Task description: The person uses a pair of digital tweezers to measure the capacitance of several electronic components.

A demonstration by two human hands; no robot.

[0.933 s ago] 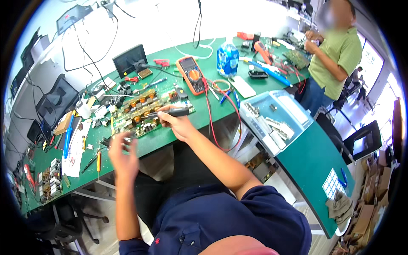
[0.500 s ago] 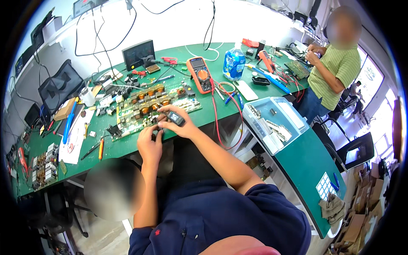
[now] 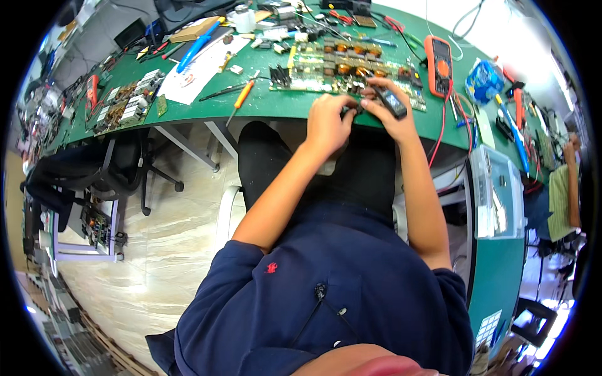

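My right hand (image 3: 396, 121) is closed around a small black handheld device with a little screen (image 3: 392, 103), its fingers pointing left. Close beside it, my left hand (image 3: 327, 123) pinches a small dark part (image 3: 351, 111), which the fingers mostly hide. Both hands meet at the front edge of the green workbench, just before a long circuit board (image 3: 301, 69). Copper-coloured coils and other components stand in rows on the board. What the device's tip touches cannot be made out.
An orange multimeter (image 3: 438, 66) with red leads lies right of the board. An orange-handled screwdriver (image 3: 243, 95), white paper (image 3: 188, 81) and a blue tool (image 3: 199, 47) lie left. A clear plastic case (image 3: 497, 194) stands at the right. A person in a striped shirt (image 3: 558, 203) is beyond.
My view has swung down and to the left, so the bench appears higher and the hands further right. Both hands stay close together, with the device still in the right one.
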